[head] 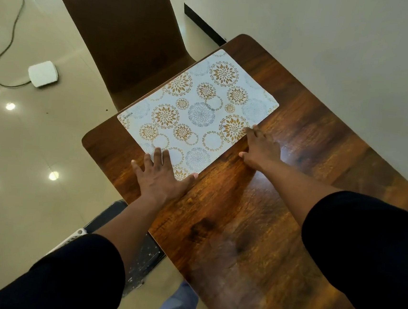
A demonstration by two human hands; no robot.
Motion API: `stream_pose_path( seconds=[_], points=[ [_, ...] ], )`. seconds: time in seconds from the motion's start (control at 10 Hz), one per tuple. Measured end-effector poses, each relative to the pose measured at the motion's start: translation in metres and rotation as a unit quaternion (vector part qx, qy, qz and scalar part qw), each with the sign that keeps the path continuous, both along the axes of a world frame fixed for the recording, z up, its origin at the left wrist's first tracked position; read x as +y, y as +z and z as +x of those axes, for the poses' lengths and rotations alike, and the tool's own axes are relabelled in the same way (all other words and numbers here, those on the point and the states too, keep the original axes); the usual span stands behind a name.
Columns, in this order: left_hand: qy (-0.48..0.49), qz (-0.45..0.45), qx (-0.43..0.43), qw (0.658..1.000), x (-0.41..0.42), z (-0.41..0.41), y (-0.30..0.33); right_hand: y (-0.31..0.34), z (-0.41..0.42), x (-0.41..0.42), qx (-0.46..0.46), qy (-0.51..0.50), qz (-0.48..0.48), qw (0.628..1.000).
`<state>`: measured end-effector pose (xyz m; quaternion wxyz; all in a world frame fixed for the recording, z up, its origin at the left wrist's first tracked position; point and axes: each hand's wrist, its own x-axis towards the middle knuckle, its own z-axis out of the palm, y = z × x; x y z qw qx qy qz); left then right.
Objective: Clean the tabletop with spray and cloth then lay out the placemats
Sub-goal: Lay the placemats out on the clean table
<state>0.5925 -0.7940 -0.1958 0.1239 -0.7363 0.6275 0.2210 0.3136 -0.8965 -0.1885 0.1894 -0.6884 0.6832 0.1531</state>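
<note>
The placemat lies under the flat fingertips of the left hand and right hand, neither gripping; squaring it probably needs even, light pressure, sliding toward the tabletop edge beyond them.

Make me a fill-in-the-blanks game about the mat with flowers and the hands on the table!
1. The floral placemat lies on a wooden ____.
2. The left hand rests its fingers on the placemat's near ____.
3. Behind the table stands a brown ____.
4. On the floor lies a white box joined to a dark ____.

Missing words: table; corner; chair; cable
</note>
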Motion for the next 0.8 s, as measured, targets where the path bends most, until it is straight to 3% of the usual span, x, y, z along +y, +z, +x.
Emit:
stream_pose_path(
  seconds=[0.2,0.5,0.8],
  points=[
    [-0.02,-0.009,-0.05,0.998,-0.019,-0.016,0.031,0.004,0.004,0.029,-0.03,-0.02,-0.019,0.999],
    [-0.191,-0.054,0.075,0.977,-0.017,-0.071,0.052,0.045,-0.031,0.081,-0.045,-0.079,-0.059,0.994],
    [-0.269,-0.066,0.057,0.959,0.018,-0.178,0.098,0.107,-0.1,0.163,-0.058,-0.185,-0.15,0.969]
  ],
)
